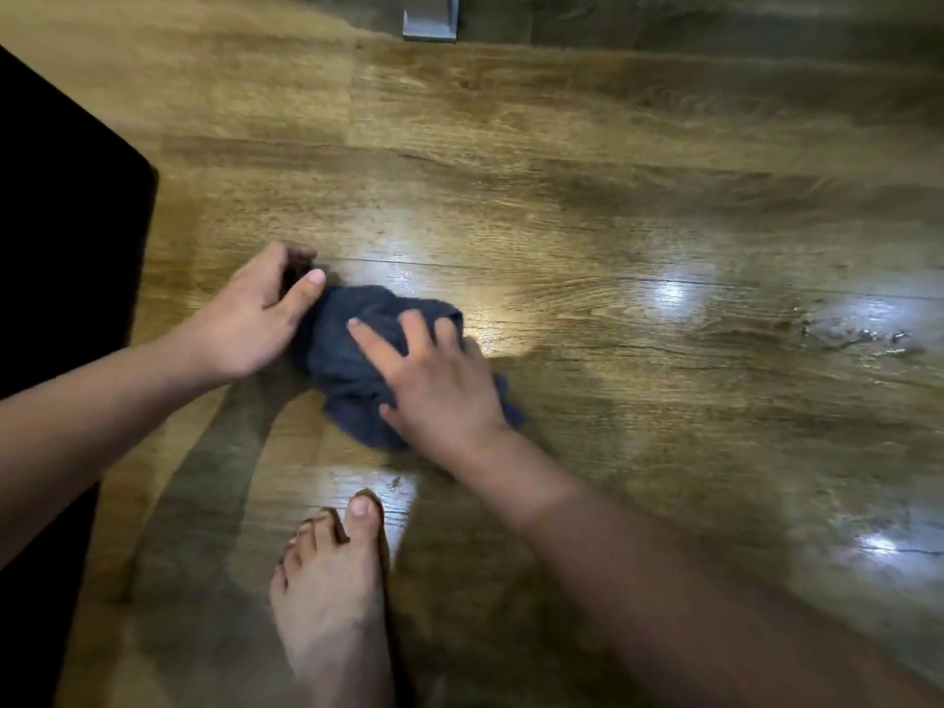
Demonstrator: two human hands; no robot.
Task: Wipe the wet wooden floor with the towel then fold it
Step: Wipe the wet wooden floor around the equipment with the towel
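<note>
We are crouching over the wooden floor point(613, 206), which is filling nearly the whole view and shining with wet patches and droplets at the right. A large dark shape point(61, 247) is running down the left edge. Our bare foot point(332, 595) is standing at the near side, toes pointing far. The dark towel point(347, 350) is lying bunched on the floor in the middle, just beyond the foot. Our right hand point(439, 380) is pressing flat on it, fingers spread apart. Our left hand point(255, 319) is gripping the towel's left end, fingers curled round the cloth. A small grey piece point(429, 23) is sitting at the far edge.
</note>
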